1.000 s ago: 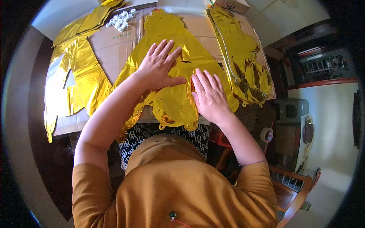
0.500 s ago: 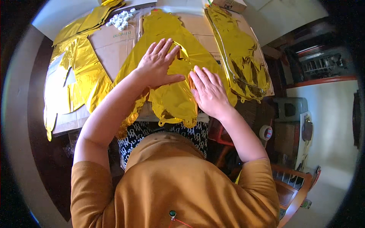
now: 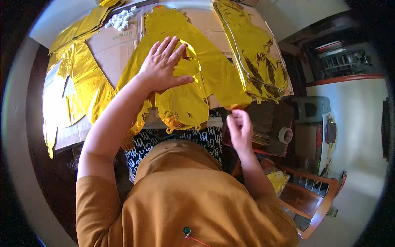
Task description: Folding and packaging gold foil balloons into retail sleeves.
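Observation:
A flat, uninflated gold foil balloon (image 3: 222, 76) is spread over the cardboard in front of me, its near part folded over in layers. My left hand (image 3: 161, 68) lies flat on its middle, fingers spread and thumb out to the side. At the balloon's near right corner, past the table edge, my right hand (image 3: 241, 128) is closed with curled fingers, pinching the foil's tip. The fingertips there are partly hidden. Small tabs show along the balloon's near edge, by my lap.
Cardboard (image 3: 113, 51) covers the table. More gold foil (image 3: 84, 68) lies at left, and a folded gold foil piece (image 3: 255, 49) with a grey cord at right. Small white rolls (image 3: 120, 19) sit at far left. A tape roll (image 3: 281, 136) and wooden chair (image 3: 327, 208) are at right.
My right hand has left the balloon's middle and moved right and toward me, drawing a foil flap out to the right. The left hand stays flat on the balloon.

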`<state>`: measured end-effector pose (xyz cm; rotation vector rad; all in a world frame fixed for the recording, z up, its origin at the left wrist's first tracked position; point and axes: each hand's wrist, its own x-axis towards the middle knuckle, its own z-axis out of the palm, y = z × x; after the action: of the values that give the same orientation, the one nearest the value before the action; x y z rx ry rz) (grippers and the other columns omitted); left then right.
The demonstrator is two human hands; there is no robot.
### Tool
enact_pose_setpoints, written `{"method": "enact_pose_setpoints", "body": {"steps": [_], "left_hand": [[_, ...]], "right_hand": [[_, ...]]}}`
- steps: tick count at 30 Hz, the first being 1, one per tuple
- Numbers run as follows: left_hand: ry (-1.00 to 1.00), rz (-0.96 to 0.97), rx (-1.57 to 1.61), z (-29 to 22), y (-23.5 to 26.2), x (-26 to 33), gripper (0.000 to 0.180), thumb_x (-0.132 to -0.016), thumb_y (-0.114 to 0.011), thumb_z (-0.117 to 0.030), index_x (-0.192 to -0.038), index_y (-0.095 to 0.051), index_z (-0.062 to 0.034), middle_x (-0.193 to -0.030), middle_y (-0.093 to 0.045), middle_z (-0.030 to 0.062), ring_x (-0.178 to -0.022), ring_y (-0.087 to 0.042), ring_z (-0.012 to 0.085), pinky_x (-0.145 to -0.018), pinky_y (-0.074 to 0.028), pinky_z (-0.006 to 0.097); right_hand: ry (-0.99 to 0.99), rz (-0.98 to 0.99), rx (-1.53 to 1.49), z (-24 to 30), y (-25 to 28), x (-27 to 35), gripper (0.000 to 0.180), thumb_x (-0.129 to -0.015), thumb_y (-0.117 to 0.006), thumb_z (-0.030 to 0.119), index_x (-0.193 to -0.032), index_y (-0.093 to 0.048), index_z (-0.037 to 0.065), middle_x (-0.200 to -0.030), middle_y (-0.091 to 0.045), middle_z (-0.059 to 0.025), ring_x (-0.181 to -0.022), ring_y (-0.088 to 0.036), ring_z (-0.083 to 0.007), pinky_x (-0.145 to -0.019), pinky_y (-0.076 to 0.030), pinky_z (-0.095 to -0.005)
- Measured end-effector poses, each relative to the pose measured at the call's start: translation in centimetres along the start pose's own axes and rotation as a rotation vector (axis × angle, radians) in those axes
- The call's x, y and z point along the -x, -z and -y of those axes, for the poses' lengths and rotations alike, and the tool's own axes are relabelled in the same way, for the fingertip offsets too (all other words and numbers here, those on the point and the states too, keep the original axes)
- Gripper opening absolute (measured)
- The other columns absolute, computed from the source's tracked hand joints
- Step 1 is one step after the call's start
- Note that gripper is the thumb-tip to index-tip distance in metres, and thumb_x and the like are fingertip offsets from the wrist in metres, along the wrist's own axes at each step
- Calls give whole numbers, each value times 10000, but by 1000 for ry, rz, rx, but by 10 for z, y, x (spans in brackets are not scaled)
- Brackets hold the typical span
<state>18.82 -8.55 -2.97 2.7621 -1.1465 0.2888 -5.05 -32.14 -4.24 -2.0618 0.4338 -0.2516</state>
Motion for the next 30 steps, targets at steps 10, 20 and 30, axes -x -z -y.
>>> {"method": "enact_pose_setpoints", "body": {"steps": [10,20,30], "left_hand": [[-14,-99,58,1,-7,0,1053,-785,-553,-792,-1547,-297,-111,-1586,-288,205,-1474,-250,381,-1195,-190,509],[-22,-115,94,1,-9,-1,1051,-789,-544,-796,-1542,-304,-104,-1584,-285,218,-1476,-244,386,-1193,-193,516],[-8,21,-6,-3,3,-1,955,-818,-602,-658,-1543,-307,-109,-1619,-214,186,-1503,-188,349,-1215,-150,492]], "right_hand": [[-425,31,-796,-8,-9,-24,157,-970,-634,245,-944,-644,91,-772,-661,-46,-664,-626,-144,-619,-496,-276],[-351,-116,-845,-2,-11,-22,299,-938,-668,286,-1130,-625,60,-988,-683,-67,-804,-646,-166,-709,-488,-283],[821,113,84,119,-16,-43,105,-833,-702,104,-887,-639,39,-1045,-646,-150,-964,-622,-283,-852,-499,-427]]}}
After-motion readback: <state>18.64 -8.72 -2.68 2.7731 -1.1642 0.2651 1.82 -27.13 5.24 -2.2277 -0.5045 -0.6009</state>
